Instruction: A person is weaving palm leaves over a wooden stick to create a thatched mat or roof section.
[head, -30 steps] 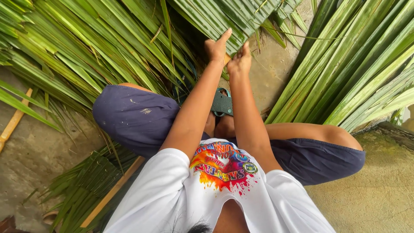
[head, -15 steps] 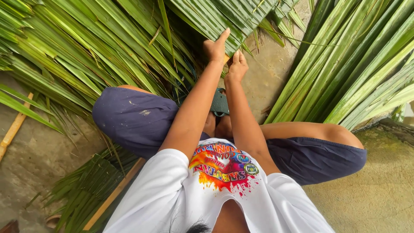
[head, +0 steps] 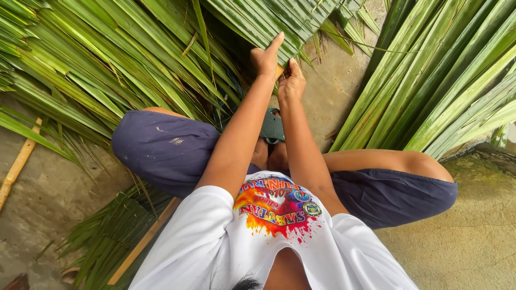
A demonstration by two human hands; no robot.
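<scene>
The person sits on the concrete floor (head: 473, 241), both arms stretched straight ahead between the knees to the near edge of a panel of folded palm leaves (head: 279, 19). The step in hand looks like folding or seating one leaf over the pale stick (head: 279, 70) that shows just between the two grips. The left hand (head: 265, 58) presses the panel edge, forefinger pointing up along a leaf, the other fingers curled in. The right hand (head: 291, 80), just beside and below it, is closed on the stick and leaf edge. The next move would call for a firm hold on the fold while one hand frees itself. A sandal (head: 273, 128) lies below the grips; loose fronds (head: 441, 80) lie well to their right.
</scene>
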